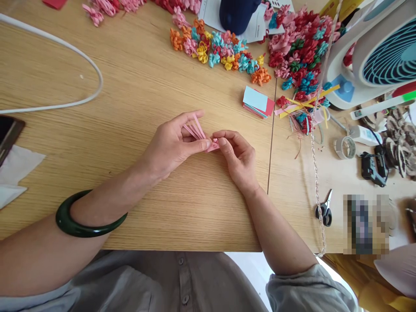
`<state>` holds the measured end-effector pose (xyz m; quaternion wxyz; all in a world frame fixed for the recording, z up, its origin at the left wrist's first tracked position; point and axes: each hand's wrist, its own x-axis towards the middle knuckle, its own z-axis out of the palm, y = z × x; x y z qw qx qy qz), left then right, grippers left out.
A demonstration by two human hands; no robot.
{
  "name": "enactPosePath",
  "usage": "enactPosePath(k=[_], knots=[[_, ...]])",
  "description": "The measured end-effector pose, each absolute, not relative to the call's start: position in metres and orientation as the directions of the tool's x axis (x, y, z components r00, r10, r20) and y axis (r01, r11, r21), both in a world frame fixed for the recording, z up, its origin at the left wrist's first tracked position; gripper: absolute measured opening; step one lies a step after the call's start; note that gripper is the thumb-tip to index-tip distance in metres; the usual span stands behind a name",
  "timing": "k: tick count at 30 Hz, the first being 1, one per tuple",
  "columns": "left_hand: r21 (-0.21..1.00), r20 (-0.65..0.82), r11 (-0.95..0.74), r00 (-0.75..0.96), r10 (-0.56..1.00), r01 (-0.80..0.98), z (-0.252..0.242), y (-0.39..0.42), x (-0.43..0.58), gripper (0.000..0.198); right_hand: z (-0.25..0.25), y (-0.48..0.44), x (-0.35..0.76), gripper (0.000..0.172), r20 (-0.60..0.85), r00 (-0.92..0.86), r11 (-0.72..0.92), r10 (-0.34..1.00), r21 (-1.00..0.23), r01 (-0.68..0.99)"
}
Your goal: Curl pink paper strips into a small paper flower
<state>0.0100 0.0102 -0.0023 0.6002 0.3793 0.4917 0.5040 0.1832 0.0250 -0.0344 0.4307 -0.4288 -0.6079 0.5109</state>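
Observation:
Over the middle of the wooden table, a pink paper piece cut into thin strips (194, 129) is held between both hands. My left hand (177, 141) pinches it between thumb and fingers, and the loose strips fan up past the index finger. My right hand (238, 156) grips the piece's other end, where small pink loops show by the fingertips. Thumb and fingertips are closed there. Ahead and to the right lies a stack of coloured paper cards (255, 99), light blue on top, apart from both hands.
Colourful paper flowers (224, 47) lie along the back, with a bigger pile (295, 52) beside a white fan (386, 56). Scissors (326, 210), tape (345, 148) and a twisted cord (313, 143) are on the right. A white cable (87, 58) and phone (9, 134) are left.

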Motion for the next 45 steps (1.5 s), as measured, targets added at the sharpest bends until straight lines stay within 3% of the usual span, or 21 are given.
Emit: enactPosePath(k=[8,15,18,20,26,31,34,37,40,45], knots=[[0.966,-0.216,0.201,-0.077,0.973,-0.165,-0.004,0.013,0.011,0.079,-0.032,0.023,0.181,0.041,0.001,-0.264,-0.028,0.964,-0.994,-0.107],[0.988,-0.124,0.121,-0.029,0.992,-0.099,-0.007,0.010,0.010,0.056,-0.031,0.019,0.177,0.043,0.004,-0.310,-0.047,0.951,-0.987,-0.156],[0.987,-0.130,0.126,-0.035,0.991,-0.097,-0.012,0.011,0.010,0.069,-0.036,0.022,0.178,0.041,0.031,-0.280,-0.014,0.960,-0.987,-0.158],[0.986,-0.126,0.124,-0.017,0.992,-0.113,-0.014,0.012,0.010,0.074,-0.038,0.024,0.180,0.038,0.049,-0.250,0.017,0.967,-0.992,-0.128],[0.984,-0.099,0.086,-0.084,0.992,-0.153,-0.023,0.015,0.004,0.046,-0.036,0.031,0.189,0.025,0.120,-0.177,0.138,0.977,-0.986,0.094],[0.997,-0.081,0.080,-0.046,0.996,-0.024,-0.025,0.012,0.004,0.043,-0.035,0.035,0.196,0.015,0.282,-0.176,0.325,0.943,-0.897,0.299],[0.995,-0.091,0.092,-0.025,0.996,0.039,-0.020,0.008,0.008,0.045,-0.036,0.036,0.199,0.019,0.390,-0.188,0.432,0.902,-0.791,0.432],[0.994,-0.097,0.097,-0.003,0.995,0.052,-0.015,0.005,0.011,0.047,-0.038,0.036,0.200,0.029,0.370,-0.212,0.425,0.905,-0.744,0.516],[0.994,-0.103,0.102,0.018,0.995,0.045,-0.014,0.003,0.013,0.049,-0.040,0.036,0.198,0.032,0.362,-0.285,0.461,0.887,-0.721,0.517],[0.992,-0.115,0.112,0.041,0.993,0.064,-0.014,0.002,0.013,0.050,-0.041,0.033,0.192,0.021,0.396,-0.310,0.498,0.864,-0.757,0.423]])
